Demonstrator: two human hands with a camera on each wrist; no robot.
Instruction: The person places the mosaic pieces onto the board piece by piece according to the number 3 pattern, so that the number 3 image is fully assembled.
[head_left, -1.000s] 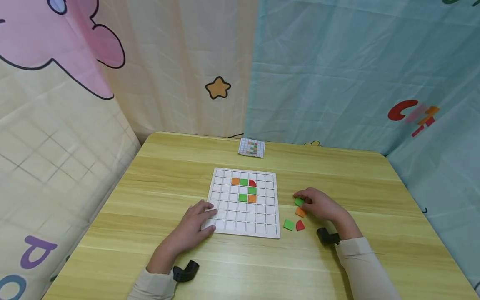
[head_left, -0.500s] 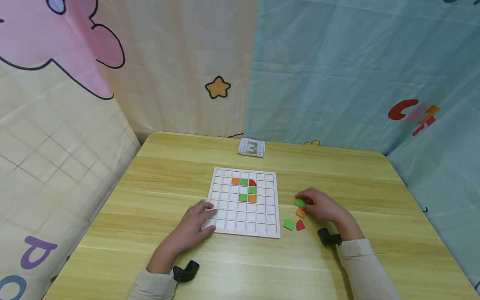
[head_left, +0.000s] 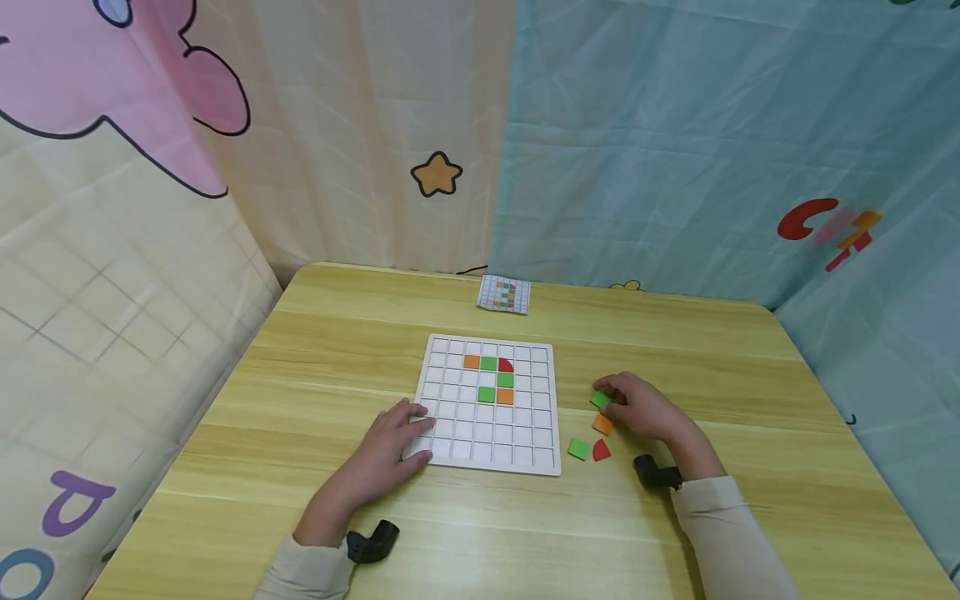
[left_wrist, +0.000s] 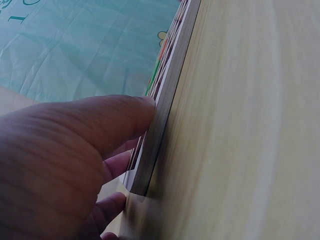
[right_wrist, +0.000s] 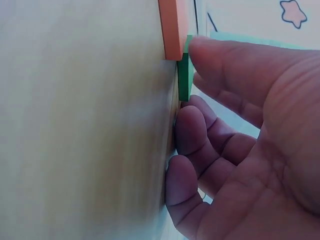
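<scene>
Head view: Right hand pinches green tile beside the grid board.
Grid board: six coloured tiles seated; left hand rests, fingers loose, at its near-left corner.
Counter: orange tile, second green tile, red wedge, seemingly left to place.

Left sleeve, right sleeve: both pale beige, long, cuffed. Wrist cameras black, stubby, elbow-shaped, one per arm.

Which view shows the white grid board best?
The head view: the board appears almost whole from above, partly covered by the left hand. The left wrist view catches mainly its edge; the right wrist view doesn't show it clearly.
</scene>
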